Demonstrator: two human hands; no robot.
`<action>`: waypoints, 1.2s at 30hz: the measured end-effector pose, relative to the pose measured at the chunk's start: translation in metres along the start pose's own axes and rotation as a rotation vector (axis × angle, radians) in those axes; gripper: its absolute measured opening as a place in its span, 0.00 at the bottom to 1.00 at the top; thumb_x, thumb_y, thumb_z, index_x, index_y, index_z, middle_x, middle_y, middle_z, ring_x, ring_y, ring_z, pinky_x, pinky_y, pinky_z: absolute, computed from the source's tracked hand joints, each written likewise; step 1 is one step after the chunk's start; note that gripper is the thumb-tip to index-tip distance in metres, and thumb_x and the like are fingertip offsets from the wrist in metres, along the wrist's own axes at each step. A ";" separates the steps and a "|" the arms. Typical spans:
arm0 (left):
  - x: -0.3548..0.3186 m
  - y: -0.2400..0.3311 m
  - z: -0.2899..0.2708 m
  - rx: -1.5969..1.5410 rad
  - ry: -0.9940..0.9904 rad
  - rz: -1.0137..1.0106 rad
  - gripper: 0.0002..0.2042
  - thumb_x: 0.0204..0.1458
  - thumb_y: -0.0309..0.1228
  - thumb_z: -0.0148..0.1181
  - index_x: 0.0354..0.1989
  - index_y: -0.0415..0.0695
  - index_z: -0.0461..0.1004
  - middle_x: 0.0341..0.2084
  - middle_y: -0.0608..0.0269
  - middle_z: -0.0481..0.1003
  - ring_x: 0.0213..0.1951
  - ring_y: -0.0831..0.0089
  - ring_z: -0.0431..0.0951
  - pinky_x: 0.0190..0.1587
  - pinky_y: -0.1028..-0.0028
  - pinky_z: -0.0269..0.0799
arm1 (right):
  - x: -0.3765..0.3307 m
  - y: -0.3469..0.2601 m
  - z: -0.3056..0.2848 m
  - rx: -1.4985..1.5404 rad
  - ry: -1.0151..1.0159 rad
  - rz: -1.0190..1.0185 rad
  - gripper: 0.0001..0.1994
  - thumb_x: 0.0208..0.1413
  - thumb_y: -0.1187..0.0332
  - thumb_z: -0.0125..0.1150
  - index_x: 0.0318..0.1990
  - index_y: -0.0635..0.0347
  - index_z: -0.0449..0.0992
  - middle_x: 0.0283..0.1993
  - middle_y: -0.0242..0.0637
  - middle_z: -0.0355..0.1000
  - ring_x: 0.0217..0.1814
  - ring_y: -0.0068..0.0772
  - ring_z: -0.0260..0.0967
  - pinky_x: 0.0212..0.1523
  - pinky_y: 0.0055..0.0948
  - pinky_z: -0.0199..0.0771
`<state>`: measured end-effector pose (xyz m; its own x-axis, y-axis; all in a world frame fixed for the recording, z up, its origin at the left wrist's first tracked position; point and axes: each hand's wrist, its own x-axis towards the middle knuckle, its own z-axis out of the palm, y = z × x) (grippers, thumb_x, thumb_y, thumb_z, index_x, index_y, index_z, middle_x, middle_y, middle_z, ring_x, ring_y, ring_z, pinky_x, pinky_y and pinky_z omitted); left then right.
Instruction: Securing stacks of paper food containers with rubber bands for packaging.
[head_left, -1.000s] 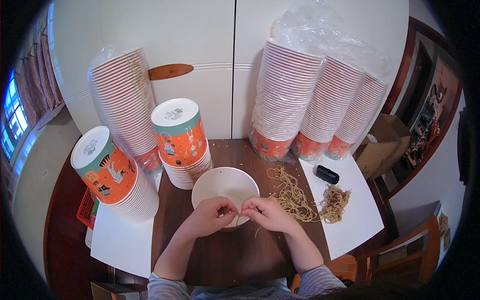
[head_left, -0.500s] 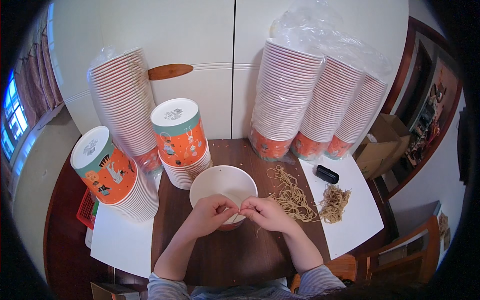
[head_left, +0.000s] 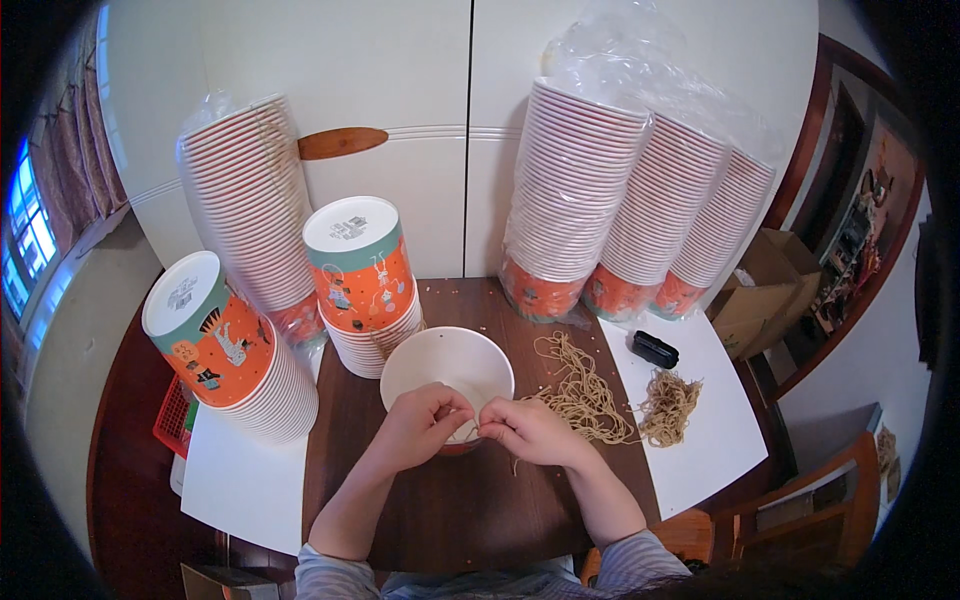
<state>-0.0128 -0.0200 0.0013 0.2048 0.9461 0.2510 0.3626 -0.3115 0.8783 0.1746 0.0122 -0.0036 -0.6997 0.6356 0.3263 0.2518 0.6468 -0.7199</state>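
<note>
An open white paper bucket stands upright in front of me, its near rim partly hidden by my hands. Over that near rim, my left hand is closed in a pinch. Just across a small gap, my right hand pinches too, thumb against forefinger. A thin tan string shows faintly at the fingertips, and a short end pokes out below my right hand. To the right of that hand lies a loose tangle of tan strings on the brown tabletop.
Two upside-down stacks of orange buckets stand at the left, a bagged stack behind them. Several bagged stacks rise at the back right. A black object and a second string bundle lie on the white right side.
My fingertips have drawn slightly apart over the bucket's near rim. The bucket, stacks and strings on the table stay where they were.
</note>
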 end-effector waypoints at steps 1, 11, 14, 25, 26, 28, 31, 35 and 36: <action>0.000 -0.004 0.002 -0.007 0.013 0.013 0.03 0.44 0.25 0.56 0.26 0.39 0.73 0.16 0.64 0.68 0.19 0.79 0.65 0.22 0.79 0.61 | 0.000 0.000 0.001 0.001 -0.001 -0.002 0.05 0.50 0.69 0.54 0.30 0.58 0.66 0.21 0.36 0.68 0.22 0.34 0.68 0.23 0.28 0.65; 0.001 0.011 0.008 0.183 0.068 0.081 0.02 0.42 0.25 0.56 0.23 0.41 0.71 0.18 0.60 0.67 0.24 0.66 0.68 0.27 0.71 0.62 | 0.000 0.002 -0.001 -0.109 0.017 -0.157 0.03 0.47 0.71 0.55 0.28 0.57 0.66 0.17 0.36 0.66 0.19 0.35 0.69 0.19 0.29 0.66; 0.000 0.012 0.008 0.204 0.064 0.087 0.02 0.42 0.25 0.56 0.24 0.41 0.71 0.17 0.60 0.66 0.24 0.66 0.68 0.26 0.71 0.62 | 0.001 0.002 -0.002 -0.084 0.017 -0.197 0.03 0.47 0.72 0.54 0.28 0.57 0.66 0.17 0.35 0.66 0.19 0.35 0.69 0.19 0.29 0.66; -0.001 0.015 -0.010 0.099 0.075 0.049 0.02 0.43 0.25 0.57 0.25 0.42 0.73 0.19 0.63 0.67 0.22 0.71 0.67 0.25 0.76 0.62 | -0.001 -0.002 -0.005 0.071 0.059 -0.020 0.04 0.50 0.70 0.52 0.32 0.58 0.68 0.20 0.37 0.68 0.22 0.32 0.69 0.22 0.26 0.66; -0.002 0.016 -0.012 0.090 0.054 0.025 0.02 0.42 0.26 0.58 0.25 0.42 0.74 0.20 0.63 0.67 0.24 0.72 0.68 0.26 0.76 0.62 | -0.002 -0.002 -0.009 0.059 -0.003 0.003 0.05 0.51 0.69 0.52 0.34 0.58 0.69 0.21 0.37 0.69 0.22 0.32 0.69 0.22 0.27 0.66; -0.003 0.014 -0.016 0.122 0.041 0.069 0.03 0.42 0.26 0.58 0.26 0.42 0.74 0.22 0.63 0.67 0.25 0.72 0.68 0.27 0.76 0.63 | -0.004 -0.004 -0.013 0.046 -0.063 0.025 0.06 0.51 0.68 0.51 0.35 0.58 0.70 0.21 0.36 0.69 0.22 0.32 0.69 0.22 0.28 0.66; -0.005 0.015 -0.025 0.165 -0.037 0.115 0.04 0.42 0.27 0.58 0.27 0.43 0.74 0.25 0.63 0.68 0.29 0.71 0.68 0.29 0.77 0.64 | -0.007 -0.009 -0.014 -0.010 -0.170 -0.075 0.07 0.51 0.67 0.51 0.35 0.57 0.72 0.22 0.36 0.70 0.22 0.33 0.70 0.23 0.28 0.66; -0.010 0.022 -0.031 0.160 -0.122 0.172 0.05 0.42 0.28 0.58 0.28 0.43 0.74 0.26 0.63 0.68 0.29 0.72 0.69 0.27 0.77 0.64 | -0.006 -0.014 -0.014 -0.091 -0.242 -0.085 0.06 0.48 0.66 0.54 0.30 0.56 0.73 0.22 0.36 0.70 0.22 0.35 0.69 0.23 0.29 0.67; -0.012 0.026 -0.031 0.160 -0.123 0.169 0.05 0.42 0.28 0.58 0.28 0.43 0.74 0.26 0.63 0.68 0.29 0.72 0.69 0.27 0.77 0.64 | -0.006 -0.016 -0.014 -0.101 -0.275 -0.070 0.06 0.48 0.66 0.54 0.29 0.56 0.74 0.22 0.36 0.70 0.23 0.36 0.69 0.23 0.29 0.67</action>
<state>-0.0337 -0.0366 0.0334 0.3800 0.8647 0.3285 0.4509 -0.4833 0.7504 0.1839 0.0035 0.0145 -0.8692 0.4586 0.1851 0.2520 0.7328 -0.6321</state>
